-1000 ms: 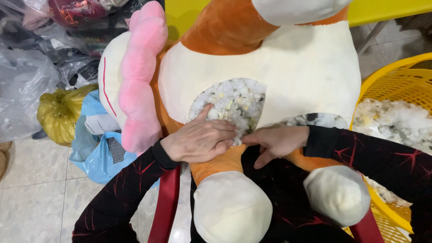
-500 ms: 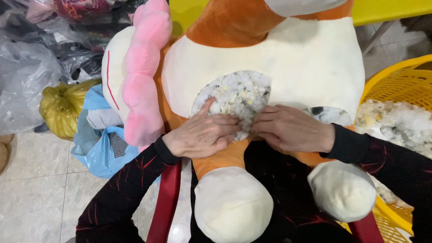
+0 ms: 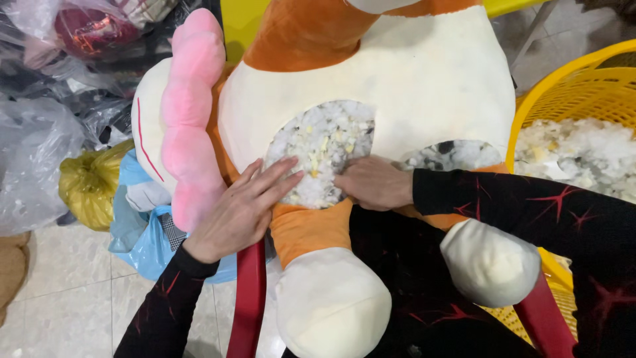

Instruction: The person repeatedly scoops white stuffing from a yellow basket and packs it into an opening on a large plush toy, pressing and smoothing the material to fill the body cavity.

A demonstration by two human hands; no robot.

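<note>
While the left hand (image 3: 242, 209) lies spread flat on the plush toy (image 3: 424, 86), the right hand (image 3: 371, 182) pinches stuffing (image 3: 318, 149) at its opening

Looks like a small toy-stuffing workshop, maybe run out of someone's home, not a proper factory floor. Giveaways: a huge plush toy (image 3: 397, 86) with its belly seam open and shredded foam filling (image 3: 321, 149) showing, a yellow plastic basket (image 3: 583, 99) heaped with the same fluffy scrap right beside it, and clear and coloured plastic bags (image 3: 40, 152) bulging with soft goods piled on the pale tiled floor (image 3: 59, 292). Seating is a red plastic chair (image 3: 248, 298), and there's a yellow worktop (image 3: 235, 23) edge up top.
</note>
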